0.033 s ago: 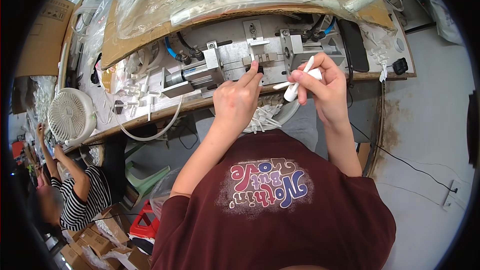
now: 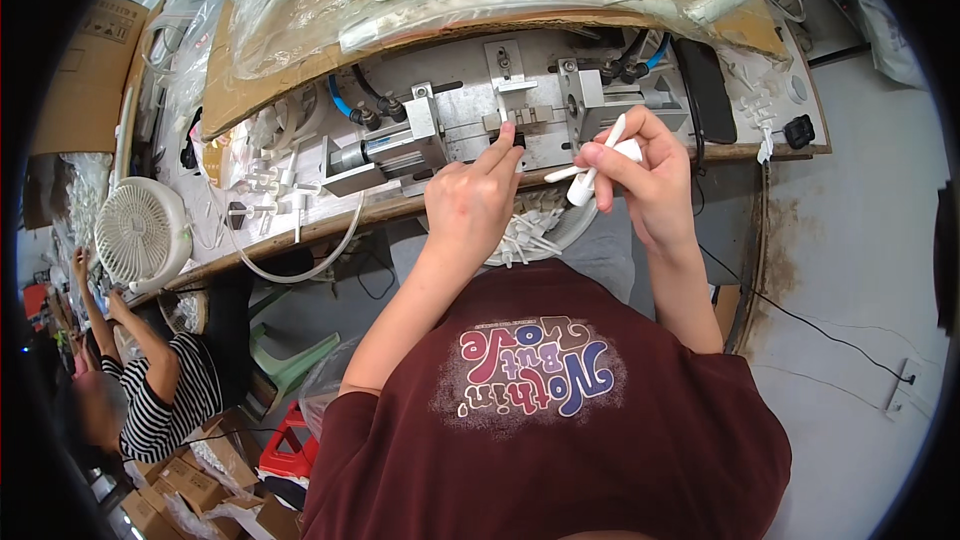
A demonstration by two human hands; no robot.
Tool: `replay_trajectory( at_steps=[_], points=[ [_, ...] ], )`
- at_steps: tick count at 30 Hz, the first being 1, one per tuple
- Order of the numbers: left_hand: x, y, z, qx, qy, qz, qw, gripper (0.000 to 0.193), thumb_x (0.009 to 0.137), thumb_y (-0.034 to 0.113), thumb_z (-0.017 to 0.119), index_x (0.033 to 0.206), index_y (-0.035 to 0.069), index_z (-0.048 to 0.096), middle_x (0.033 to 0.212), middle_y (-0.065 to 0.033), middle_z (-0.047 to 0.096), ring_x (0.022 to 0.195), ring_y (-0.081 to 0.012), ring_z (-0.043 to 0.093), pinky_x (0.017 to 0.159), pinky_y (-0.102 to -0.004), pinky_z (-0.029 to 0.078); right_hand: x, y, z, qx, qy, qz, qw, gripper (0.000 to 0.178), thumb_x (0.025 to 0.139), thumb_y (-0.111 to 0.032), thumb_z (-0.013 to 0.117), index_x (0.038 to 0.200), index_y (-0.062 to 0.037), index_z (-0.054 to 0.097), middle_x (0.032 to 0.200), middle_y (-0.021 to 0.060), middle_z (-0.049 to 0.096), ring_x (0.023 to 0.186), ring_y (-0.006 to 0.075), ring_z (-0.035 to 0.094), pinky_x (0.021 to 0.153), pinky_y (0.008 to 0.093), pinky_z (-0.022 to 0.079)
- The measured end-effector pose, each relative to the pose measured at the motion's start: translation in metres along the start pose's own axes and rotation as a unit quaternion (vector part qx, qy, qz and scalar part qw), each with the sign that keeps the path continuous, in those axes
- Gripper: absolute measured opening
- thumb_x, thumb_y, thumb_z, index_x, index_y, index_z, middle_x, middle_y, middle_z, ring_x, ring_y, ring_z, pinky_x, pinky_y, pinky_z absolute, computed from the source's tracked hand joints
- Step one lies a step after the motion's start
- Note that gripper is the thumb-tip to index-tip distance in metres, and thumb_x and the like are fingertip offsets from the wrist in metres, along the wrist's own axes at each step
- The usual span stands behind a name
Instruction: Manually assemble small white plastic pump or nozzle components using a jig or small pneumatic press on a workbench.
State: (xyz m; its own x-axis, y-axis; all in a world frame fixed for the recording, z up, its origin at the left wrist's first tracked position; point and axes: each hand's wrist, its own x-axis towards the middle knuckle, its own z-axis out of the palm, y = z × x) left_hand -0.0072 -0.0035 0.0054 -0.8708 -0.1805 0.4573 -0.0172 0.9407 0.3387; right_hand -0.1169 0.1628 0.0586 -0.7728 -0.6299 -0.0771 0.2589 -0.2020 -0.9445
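My left hand [image 2: 470, 198] reaches to the middle of a metal fixture [image 2: 520, 112] with its index finger stretched forward. The fingertip meets a small white plastic piece [image 2: 504, 114] standing in the fixture; my other fingers curl under and the thumb is hidden. To the right, just off the bench edge, my right hand [image 2: 645, 165] is closed on several white plastic tube fittings [image 2: 582, 187], with slim tapered stems and wider round ends poking out between thumb and fingers. Below my hands, a bowl [image 2: 578, 230] holds a heap of similar white pieces [image 2: 528, 236].
Metal cylinder blocks flank the fixture, left [image 2: 385, 145] and right [image 2: 610, 100], with blue hoses. A cardboard sheet [image 2: 235, 90] overhangs behind. A black phone [image 2: 706, 90] lies at right, a white fan [image 2: 142, 232] at left. Another person in a striped shirt [image 2: 175, 400] sits at far left.
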Motion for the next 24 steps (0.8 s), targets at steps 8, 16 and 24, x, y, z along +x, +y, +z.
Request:
replay_trajectory(
  at_steps=[8,16,24],
  points=[
    [0.003,0.002,-0.008,-0.069,-0.003,-0.012,0.998,0.028,0.074,0.017,0.08,0.1,0.009,0.073,0.114,-0.0042,0.071,0.059,-0.0211,0.066,0.057,-0.0314,0.052,0.001,0.007,-0.003,0.05,0.013,0.024,0.998,0.013,0.086,-0.001,0.07,0.088,-0.0039,0.057,0.082,0.0153,0.069,0.046,0.0066,0.054,0.043,0.0183,0.041],
    [0.007,0.023,-0.036,-0.169,0.035,0.132,0.976,0.034,0.072,0.011,0.077,0.105,0.005,0.068,0.101,-0.0042,0.068,0.08,-0.0213,0.063,0.073,-0.033,0.048,0.004,0.02,0.005,0.099,-0.006,0.083,0.992,0.013,0.088,-0.004,0.069,0.086,-0.0057,0.056,0.082,0.0134,0.069,0.048,0.0057,0.054,0.043,0.0182,0.042],
    [0.0,0.021,-0.038,-0.199,0.055,0.063,0.976,0.029,0.073,0.003,0.076,0.101,0.001,0.069,0.098,-0.0066,0.067,0.079,-0.0235,0.065,0.067,-0.0341,0.051,0.005,0.02,0.01,0.025,0.017,0.0,1.0,0.015,0.091,-0.004,0.066,0.103,0.0001,0.057,0.089,0.015,0.069,0.061,0.0086,0.061,0.056,0.0216,0.05]
  ],
)
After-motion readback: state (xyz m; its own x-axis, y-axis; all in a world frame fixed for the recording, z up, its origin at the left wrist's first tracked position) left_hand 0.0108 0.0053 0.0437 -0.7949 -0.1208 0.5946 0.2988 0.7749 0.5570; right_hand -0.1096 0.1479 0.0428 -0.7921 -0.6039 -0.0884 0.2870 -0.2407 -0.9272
